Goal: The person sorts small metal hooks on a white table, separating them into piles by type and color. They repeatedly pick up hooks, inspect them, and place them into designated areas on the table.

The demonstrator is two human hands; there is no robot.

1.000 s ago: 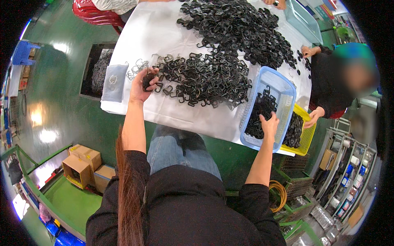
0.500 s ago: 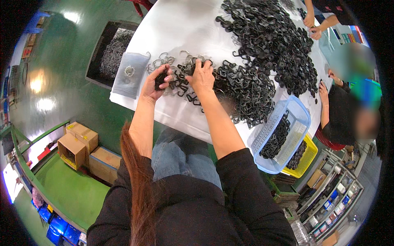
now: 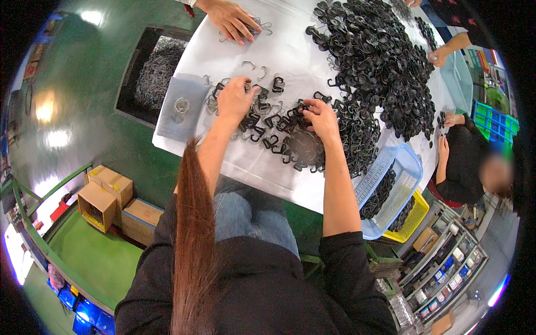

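Observation:
My left hand [image 3: 234, 103] is palm down over a loose scatter of small black hooks [image 3: 271, 142] and bare wire hooks [image 3: 262, 71], fingers bent and apart. The thumb is beside a black piece, with nothing plainly gripped. My right hand [image 3: 322, 120] is at the right side of this scatter, its fingers and thumb closed round a few black hooks [image 3: 302, 108]. Just beyond it spreads a large heap of black hooks [image 3: 379, 67]. A clear, round-looking blurred patch covers part of the scatter near my right wrist.
A blue basket [image 3: 412, 162] with black pieces stands at the table's right edge, above a yellow basket [image 3: 420, 215]. A grey sheet [image 3: 170, 125] bears a pale ring [image 3: 181, 105]. A dark crate [image 3: 129, 72] of wire pieces is left. Another person's hand [image 3: 230, 21] rests on wire hooks ahead.
My left hand no longer holds its dark clump and has turned palm down over the scatter. My right hand has moved right. Another person's hand has come in at the top.

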